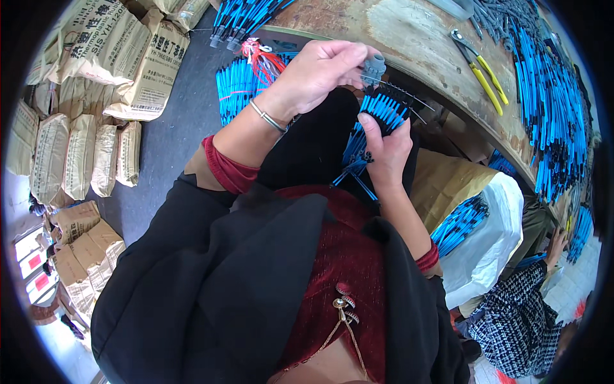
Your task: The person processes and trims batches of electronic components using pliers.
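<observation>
My left hand [318,72] is raised near the table edge, its thumb and fingers pinched on a small grey-blue plastic fitting [374,66]. Just below it, my right hand [388,150] is wrapped round a bundle of thin blue rods with black ends [382,109], thumb on top. The black ends point up toward the fitting. Thin metal rods [416,101] stick out to the right beside the fitting; what they join to is hidden. Several blue rods slant down below my right hand, over my lap.
Yellow-handled pliers [488,83] lie on the worn wooden table [409,29], with heaped blue rods [556,121] at its right. A white-lined sack [495,237] holds more rods. Tied rods [235,89] stand at left, paper sacks [80,153] beyond. A person's patterned sleeve [518,320] shows lower right.
</observation>
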A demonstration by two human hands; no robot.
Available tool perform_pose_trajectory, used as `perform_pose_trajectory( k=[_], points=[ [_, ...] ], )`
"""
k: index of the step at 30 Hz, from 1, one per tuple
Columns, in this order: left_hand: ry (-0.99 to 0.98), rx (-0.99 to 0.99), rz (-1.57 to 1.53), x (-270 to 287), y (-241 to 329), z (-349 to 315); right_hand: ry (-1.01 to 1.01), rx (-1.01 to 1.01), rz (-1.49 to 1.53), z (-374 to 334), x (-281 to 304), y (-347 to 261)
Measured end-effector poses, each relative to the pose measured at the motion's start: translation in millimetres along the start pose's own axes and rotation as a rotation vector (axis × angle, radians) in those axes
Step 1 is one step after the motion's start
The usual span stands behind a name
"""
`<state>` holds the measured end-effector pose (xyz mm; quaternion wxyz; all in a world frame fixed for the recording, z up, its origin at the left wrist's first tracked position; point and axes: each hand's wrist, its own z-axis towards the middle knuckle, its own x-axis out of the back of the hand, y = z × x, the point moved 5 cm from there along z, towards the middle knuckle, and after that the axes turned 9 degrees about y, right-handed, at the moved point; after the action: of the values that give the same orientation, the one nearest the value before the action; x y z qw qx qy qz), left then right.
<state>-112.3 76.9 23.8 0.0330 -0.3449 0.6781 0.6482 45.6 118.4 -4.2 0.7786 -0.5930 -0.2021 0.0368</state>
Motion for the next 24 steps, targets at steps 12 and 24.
perform_pose_trajectory(
  k=[12, 24],
  points=[
    [0.047, -0.577, 0.965, -29, 16, -29, 0.008, -0.053, 0.03, 1, 0, 3],
    [0.112, -0.46, 0.789, -20, 10, -25, -0.035, -0.115, 0.11, 0, 0, -1]
  ],
)
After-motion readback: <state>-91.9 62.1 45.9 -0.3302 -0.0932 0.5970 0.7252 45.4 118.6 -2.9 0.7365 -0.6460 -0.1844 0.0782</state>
